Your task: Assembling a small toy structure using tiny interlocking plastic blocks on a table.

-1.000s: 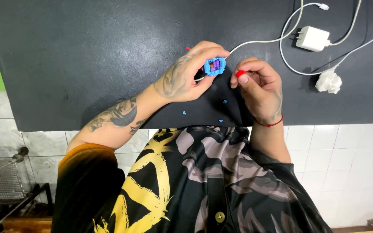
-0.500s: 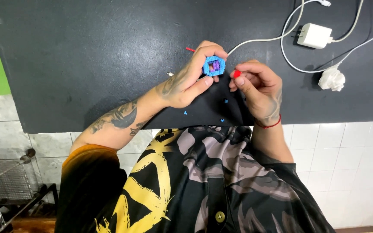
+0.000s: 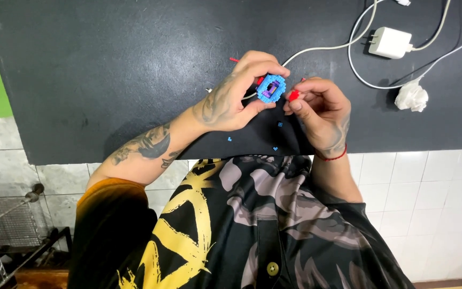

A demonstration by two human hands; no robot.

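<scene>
My left hand (image 3: pixel 231 99) was closed around a small blue brick model (image 3: pixel 271 89), with the thumb below it and the fingers curled over its top. The model was round in shape and had a purple and dark middle part. I held it above the black table (image 3: pixel 108 69), near the edge closest to my body.

My right hand (image 3: pixel 319 112) was just beside the model, on its right side. The fingers of this hand were bent together, and the thumb and first finger pinched a tiny red piece (image 3: pixel 293 96). The red piece was very near the model, but I could not tell if it touched it.

A few loose blue pieces (image 3: pixel 275 148) lay on the table under my hands, close to the edge. One more red piece (image 3: pixel 233 59) lay on the table just behind my left hand.

Further away, at the far right of the table, there was a white charger (image 3: pixel 390 42) with white cables (image 3: pixel 322 49) running from it. One cable passed behind my left hand. A crumpled white paper (image 3: pixel 412 97) lay near the charger, well apart from my hands.
</scene>
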